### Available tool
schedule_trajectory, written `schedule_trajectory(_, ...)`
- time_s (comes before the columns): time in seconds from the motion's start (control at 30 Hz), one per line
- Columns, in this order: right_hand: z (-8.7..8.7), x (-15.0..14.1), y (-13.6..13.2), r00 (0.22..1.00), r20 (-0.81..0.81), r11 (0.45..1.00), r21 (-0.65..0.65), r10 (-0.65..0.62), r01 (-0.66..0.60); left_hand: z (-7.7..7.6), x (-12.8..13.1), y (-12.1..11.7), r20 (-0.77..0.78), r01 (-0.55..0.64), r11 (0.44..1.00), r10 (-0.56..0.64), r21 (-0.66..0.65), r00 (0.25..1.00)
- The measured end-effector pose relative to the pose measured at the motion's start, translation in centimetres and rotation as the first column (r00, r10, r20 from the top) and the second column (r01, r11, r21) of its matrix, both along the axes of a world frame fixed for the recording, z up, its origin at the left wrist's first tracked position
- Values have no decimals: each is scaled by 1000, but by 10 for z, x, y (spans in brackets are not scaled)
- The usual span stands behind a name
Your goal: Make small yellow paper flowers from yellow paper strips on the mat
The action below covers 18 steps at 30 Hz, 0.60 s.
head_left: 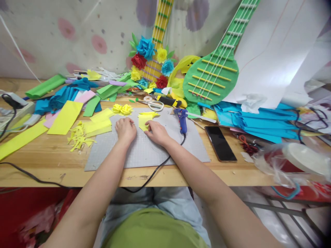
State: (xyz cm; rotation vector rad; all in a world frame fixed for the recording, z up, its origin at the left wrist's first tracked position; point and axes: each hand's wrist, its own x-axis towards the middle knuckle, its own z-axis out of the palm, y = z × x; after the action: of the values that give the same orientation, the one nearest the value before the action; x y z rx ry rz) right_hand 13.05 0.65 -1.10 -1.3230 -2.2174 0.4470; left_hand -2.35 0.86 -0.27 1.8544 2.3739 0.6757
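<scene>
The small yellow paper (pixel 142 123) lies on the grey mat (pixel 152 155), its edge at the fingertips of the right hand (pixel 158 133); those fingers are bent close together, though I can't tell whether they pinch it. The left hand (pixel 126 130) rests curled below the yellow paper flowers (pixel 122 109), and its grip is hidden. The paper looks light, soft and easily creased, best taken lightly by an edge. At right, clear plastic drapes a white-lidded tub (pixel 307 156); something reddish shows, its contents unclear.
</scene>
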Motion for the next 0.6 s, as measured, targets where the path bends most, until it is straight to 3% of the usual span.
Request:
schedule_trajectory(0.13, -1, 3, 4, 992, -119, 999, -16, -29, 27, 0, 0, 0, 54, 44, 998, -47, 40, 997)
schedule_trajectory(0.27, -4, 11, 11, 943, -269, 981, -31, -195, 194, -1, 7, 1, 181, 206, 974, -220, 89, 959)
schedule_trajectory(0.33, -6, 14, 14, 920, -305, 969, -67, -247, 238, -2, 11, 2, 244, 232, 968, -248, 95, 938)
schedule_trajectory(0.47, -7, 15, 14, 914, -337, 975, -83, -223, 207, -2, 15, 3, 320, 233, 970, -244, 73, 915)
schedule_trajectory(0.6, -7, 15, 13, 919, -365, 989, -60, -149, 137, -1, 10, 2, 330, 379, 924, -376, 57, 866)
